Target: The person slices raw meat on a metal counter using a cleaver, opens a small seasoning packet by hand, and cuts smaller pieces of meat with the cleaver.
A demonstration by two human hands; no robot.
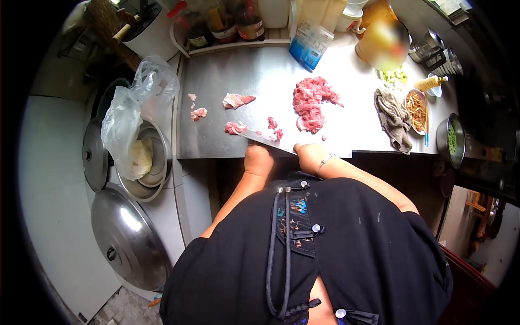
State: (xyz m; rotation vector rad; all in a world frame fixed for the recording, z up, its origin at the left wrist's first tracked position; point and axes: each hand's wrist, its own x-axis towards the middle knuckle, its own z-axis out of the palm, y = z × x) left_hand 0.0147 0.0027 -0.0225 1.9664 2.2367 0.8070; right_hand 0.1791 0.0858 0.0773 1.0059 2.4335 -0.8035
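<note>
A wide-bladed kitchen knife (271, 142) lies low over the front of the metal worktop. My right hand (311, 157), with a bracelet at the wrist, is closed around its handle end. Against the near edge of the blade is my left hand (259, 158), its fingers curled; whatever they grip is hidden. Beyond the blade sit a pink meat piece (235, 128) and small meat bits (272, 123). A larger fatty piece of meat (237, 101) rests farther back. To the right is a pile of sliced raw meat (311, 105), with fatty scraps (198, 114) at the left.
A metal basin (164, 179) holding a plastic bag (122, 122) stands left, near a large pot lid (127, 238). At right are a grey cloth (392, 119), a plate of brown strips (416, 111) and a bowl of chopped greens (452, 140). A blue-and-white packet (311, 46) and bottles (249, 24) stand behind.
</note>
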